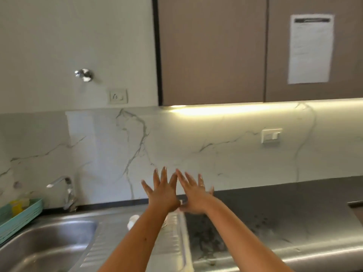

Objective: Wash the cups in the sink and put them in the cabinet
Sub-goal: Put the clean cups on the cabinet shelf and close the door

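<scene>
My left hand [163, 190] and my right hand [193, 195] are stretched out in front of me, fingers spread and straight, holding nothing. They hover side by side above the ribbed steel draining board [172, 242]. A white cup [132, 221] stands on that board, partly hidden behind my left forearm. The steel sink [45, 244] lies at the lower left, its basin mostly out of view. The brown wall cabinet [212, 52] hangs above with its doors closed.
A chrome tap [65, 190] stands behind the sink. A teal tray [18, 217] with yellow items sits at the far left. Dark wet countertop [275, 216] spreads to the right. A paper sheet [311, 49] is stuck on the right cabinet door.
</scene>
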Tool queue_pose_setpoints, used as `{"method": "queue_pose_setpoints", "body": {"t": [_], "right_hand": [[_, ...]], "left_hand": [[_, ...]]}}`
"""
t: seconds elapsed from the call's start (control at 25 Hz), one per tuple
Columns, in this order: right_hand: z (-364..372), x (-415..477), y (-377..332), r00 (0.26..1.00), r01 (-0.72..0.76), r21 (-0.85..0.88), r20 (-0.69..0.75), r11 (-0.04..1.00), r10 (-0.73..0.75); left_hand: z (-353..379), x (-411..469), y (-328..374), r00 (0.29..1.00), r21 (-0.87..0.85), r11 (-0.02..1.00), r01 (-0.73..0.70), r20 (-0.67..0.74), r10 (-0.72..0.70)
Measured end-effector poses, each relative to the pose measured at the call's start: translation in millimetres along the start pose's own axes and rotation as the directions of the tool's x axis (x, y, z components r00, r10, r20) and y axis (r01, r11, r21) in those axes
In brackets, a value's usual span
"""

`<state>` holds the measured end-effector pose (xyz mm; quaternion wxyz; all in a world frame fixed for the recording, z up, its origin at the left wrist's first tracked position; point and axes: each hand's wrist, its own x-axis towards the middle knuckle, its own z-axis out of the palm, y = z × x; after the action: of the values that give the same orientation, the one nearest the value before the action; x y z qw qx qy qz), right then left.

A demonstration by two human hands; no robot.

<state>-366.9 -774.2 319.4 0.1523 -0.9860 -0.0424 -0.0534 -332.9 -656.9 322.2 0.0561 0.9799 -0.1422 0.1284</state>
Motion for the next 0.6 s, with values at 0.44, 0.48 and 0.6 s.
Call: {"method": "queue_pose_setpoints", "body": {"t": [0.44, 0.48, 0.6], "right_hand": [[-236.2, -43.4, 239.6, 0.905, -0.066, -0.032, -0.424, 0.997, 0.047], [-247.0, -42.4, 259.6, 0.903, -0.078, -0.003, -0.424, 0.997, 0.069], [-273.1, -33.0, 300.0, 0.901, -0.052, 0.104, -0.423, 0.993, 0.092]], "left_hand": [[-95.5, 89.0, 328.9, 0.868, -0.174, 0.972, -0.16, -0.494, 0.054], [-99.2, 96.5, 344.9, 0.86, -0.159, 0.972, -0.173, -0.506, 0.071], [-112.8, 126.1, 366.8, 0.837, -0.109, 0.983, -0.149, -0.543, 0.067]]}}
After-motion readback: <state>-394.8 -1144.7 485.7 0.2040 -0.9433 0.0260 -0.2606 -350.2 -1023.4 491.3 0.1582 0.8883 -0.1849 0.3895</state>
